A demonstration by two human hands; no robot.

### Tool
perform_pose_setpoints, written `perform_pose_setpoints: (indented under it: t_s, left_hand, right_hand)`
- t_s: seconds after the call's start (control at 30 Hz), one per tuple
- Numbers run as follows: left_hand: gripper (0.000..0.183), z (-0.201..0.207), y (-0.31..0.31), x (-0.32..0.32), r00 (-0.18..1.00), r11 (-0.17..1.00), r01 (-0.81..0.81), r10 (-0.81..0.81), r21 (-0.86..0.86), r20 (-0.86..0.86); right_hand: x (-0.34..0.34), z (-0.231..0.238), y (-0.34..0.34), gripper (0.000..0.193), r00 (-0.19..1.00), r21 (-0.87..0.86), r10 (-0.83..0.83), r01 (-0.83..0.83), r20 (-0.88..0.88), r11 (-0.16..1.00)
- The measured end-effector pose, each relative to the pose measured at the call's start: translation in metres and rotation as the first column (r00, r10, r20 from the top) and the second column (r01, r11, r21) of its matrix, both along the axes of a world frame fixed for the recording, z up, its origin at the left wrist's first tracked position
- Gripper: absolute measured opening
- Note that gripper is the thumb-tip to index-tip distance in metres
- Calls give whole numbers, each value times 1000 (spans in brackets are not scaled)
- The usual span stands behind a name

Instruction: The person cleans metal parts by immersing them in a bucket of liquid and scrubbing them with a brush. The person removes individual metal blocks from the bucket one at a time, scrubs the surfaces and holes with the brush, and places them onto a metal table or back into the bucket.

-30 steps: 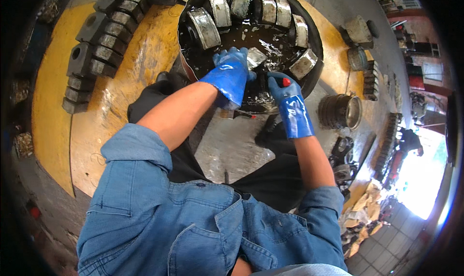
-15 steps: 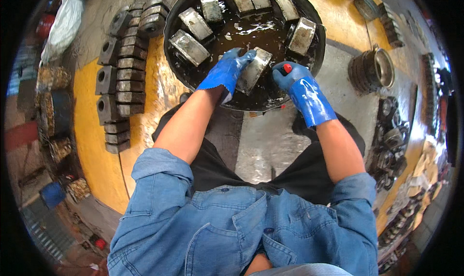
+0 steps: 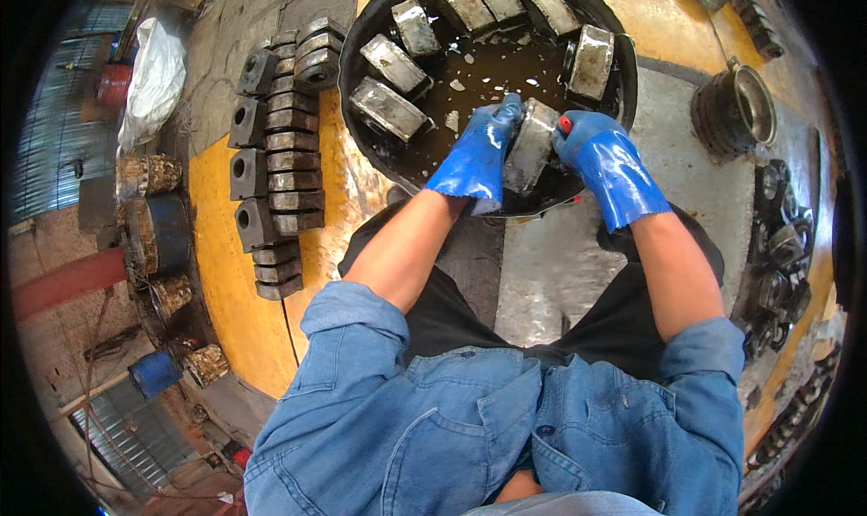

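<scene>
A grey metal block (image 3: 531, 148) with rounded faces is held tilted over the near side of a round black tub (image 3: 355, 42) of dark liquid. My left hand (image 3: 479, 153), in a blue rubber glove, grips the block's left side. My right hand (image 3: 598, 153), gloved alike, is closed round a red handle (image 3: 566, 123) beside the block's right edge. The working end of that tool is hidden, so its kind does not show. Inside the tub, similar wet blocks line the rim, among them one at the left (image 3: 390, 110) and one at the right (image 3: 591, 63).
Rows of dark metal blocks (image 3: 293, 159) stand on the floor to the left, some with round holes. A ribbed metal cylinder (image 3: 733, 110) stands to the right, with black metal parts (image 3: 778, 254) nearer. A white sack (image 3: 152, 83) lies far left.
The scene has shifted rightward in view as my head turned. The block is tilted more steeply, and my right hand has come closer to its edge.
</scene>
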State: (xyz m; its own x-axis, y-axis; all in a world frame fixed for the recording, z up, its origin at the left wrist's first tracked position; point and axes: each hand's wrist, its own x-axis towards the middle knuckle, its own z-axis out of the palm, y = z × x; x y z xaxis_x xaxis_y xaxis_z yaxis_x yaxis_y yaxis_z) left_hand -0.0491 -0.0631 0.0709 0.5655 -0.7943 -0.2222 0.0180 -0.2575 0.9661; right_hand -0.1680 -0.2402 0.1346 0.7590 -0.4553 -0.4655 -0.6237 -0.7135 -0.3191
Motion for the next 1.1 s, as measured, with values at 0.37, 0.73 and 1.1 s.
perform_pose_setpoints:
  t_s: [0.37, 0.73, 1.1]
  left_hand:
    - [68, 106, 24, 36, 869, 922, -381, 333, -67, -366]
    - [83, 150, 64, 85, 757, 754, -653, 653, -69, -20]
    - [69, 156, 77, 82, 770, 765, -638, 637, -84, -42]
  right_hand:
    - [10, 0, -3, 30, 1000, 16, 29, -29, -1, 999]
    - [8, -20, 17, 25, 990, -22, 136, -136, 29, 991]
    - [14, -32, 45, 25, 743, -101, 267, -261, 614, 960]
